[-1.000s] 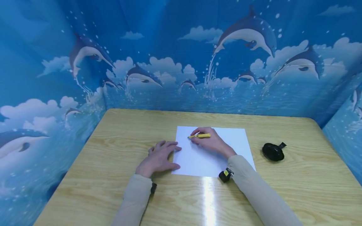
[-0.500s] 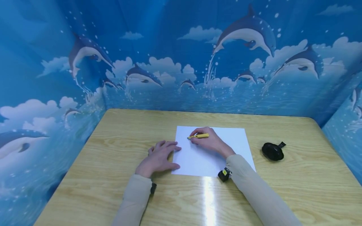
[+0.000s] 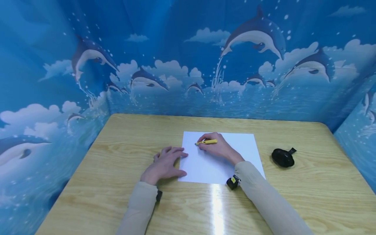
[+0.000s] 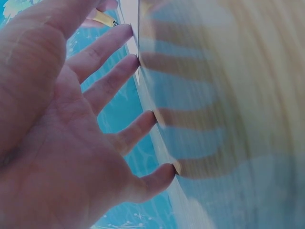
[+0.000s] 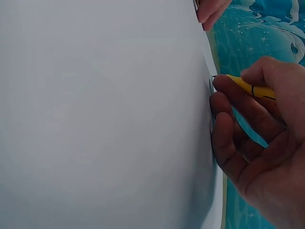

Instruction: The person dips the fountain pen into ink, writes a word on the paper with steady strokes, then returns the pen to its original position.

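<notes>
Through my head camera, I use the white sheet of paper [image 3: 202, 169] as my landmark. The yellow pen [image 3: 211, 141] is over its far left part, gripped by the right hand [image 3: 219, 148]. Its tip points toward the sheet's left edge and a little toward the person; its long axis runs nearly parallel to the far edge. The left hand [image 3: 163, 165] has its fingers spread, with index finger and thumb tips resting on the sheet's left margin. Right of the sheet, apart from it, a glossy black rounded item [image 3: 283, 158] with a short tab lies on the wooden table [image 3: 123, 147]; I can't tell what it is. A dolphin-print curtain [image 3: 176, 39] hangs beyond the sheet. Against the frame from a second ago, I see little difference: the pen's rear end is slightly nearer the sheet's left edge, its tip practically in the same spot, the left hand unmoved.

Through my left wrist camera, the four fingers stand apart, tips down along the sheet's edge and the tabletop; part of the pen shows past the index finger.

Through my right wrist camera, thumb and index finger pinch the pen, and the other fingers curl with their tips against the sheet. The barrel slants, rear end raised off the sheet. The tip reaches the paper's surface, but I can't tell whether it touches.
</notes>
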`<state>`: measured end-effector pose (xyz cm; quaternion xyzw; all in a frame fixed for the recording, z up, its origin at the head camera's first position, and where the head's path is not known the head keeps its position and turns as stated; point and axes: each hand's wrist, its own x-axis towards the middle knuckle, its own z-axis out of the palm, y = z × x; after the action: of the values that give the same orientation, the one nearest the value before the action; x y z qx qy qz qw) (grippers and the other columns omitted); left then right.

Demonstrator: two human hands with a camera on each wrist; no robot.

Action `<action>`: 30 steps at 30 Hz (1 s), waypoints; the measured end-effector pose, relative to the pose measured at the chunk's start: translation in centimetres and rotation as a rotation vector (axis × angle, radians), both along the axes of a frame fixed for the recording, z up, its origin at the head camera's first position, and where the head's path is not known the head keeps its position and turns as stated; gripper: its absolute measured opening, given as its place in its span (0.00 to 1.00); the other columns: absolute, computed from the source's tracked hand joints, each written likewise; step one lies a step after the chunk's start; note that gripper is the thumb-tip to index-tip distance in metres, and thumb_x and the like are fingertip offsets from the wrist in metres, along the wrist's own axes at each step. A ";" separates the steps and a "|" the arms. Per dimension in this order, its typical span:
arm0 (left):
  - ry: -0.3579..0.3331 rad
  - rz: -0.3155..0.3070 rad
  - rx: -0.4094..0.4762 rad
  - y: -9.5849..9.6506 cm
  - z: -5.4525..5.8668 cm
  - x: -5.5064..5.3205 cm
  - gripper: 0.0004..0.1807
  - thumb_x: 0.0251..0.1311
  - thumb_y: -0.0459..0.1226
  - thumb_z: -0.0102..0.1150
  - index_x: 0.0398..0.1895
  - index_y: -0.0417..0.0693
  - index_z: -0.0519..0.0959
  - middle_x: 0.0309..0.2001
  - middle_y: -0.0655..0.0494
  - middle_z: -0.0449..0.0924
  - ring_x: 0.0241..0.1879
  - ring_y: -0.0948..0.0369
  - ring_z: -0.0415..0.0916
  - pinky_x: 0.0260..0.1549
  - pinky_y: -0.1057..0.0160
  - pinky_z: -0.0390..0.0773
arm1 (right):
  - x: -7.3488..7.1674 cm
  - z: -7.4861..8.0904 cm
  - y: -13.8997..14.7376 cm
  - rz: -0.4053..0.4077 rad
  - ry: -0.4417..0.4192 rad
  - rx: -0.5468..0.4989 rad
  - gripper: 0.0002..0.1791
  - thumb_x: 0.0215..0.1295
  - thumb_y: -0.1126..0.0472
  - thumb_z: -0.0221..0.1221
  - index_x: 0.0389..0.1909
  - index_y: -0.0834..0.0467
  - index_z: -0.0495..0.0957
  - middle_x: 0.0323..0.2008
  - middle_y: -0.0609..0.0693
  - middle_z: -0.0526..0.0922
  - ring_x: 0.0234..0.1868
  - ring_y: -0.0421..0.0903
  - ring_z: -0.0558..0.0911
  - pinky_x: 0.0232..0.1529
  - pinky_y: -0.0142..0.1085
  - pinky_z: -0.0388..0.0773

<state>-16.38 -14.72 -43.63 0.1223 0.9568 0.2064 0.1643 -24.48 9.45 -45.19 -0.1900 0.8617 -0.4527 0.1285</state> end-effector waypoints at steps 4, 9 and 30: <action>0.006 -0.001 0.011 0.0 0.0 -0.1 0.35 0.57 0.53 0.73 0.69 0.65 0.74 0.78 0.62 0.63 0.80 0.42 0.47 0.70 0.24 0.51 | 0.0 -0.1 0.1 -0.006 0.003 0.014 0.08 0.66 0.58 0.63 0.44 0.52 0.87 0.39 0.49 0.88 0.33 0.43 0.80 0.38 0.37 0.78; 0.011 -0.001 0.010 0.0 0.0 -0.1 0.35 0.57 0.53 0.73 0.69 0.65 0.74 0.78 0.62 0.63 0.80 0.42 0.47 0.70 0.24 0.51 | 0.0 0.0 0.3 -0.003 -0.002 0.023 0.09 0.67 0.58 0.63 0.44 0.52 0.87 0.40 0.50 0.88 0.34 0.43 0.81 0.39 0.37 0.78; 0.001 0.003 0.021 0.0 0.2 0.0 0.35 0.57 0.53 0.73 0.69 0.65 0.75 0.78 0.61 0.62 0.80 0.41 0.46 0.70 0.24 0.49 | 0.3 0.1 1.2 -0.026 -0.017 0.016 0.09 0.67 0.58 0.63 0.45 0.52 0.87 0.40 0.50 0.88 0.34 0.44 0.81 0.38 0.37 0.78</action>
<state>-16.38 -14.72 -43.45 0.1229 0.9548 0.2168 0.1622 -24.18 10.64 -45.12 -0.1741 0.8664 -0.4492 0.1313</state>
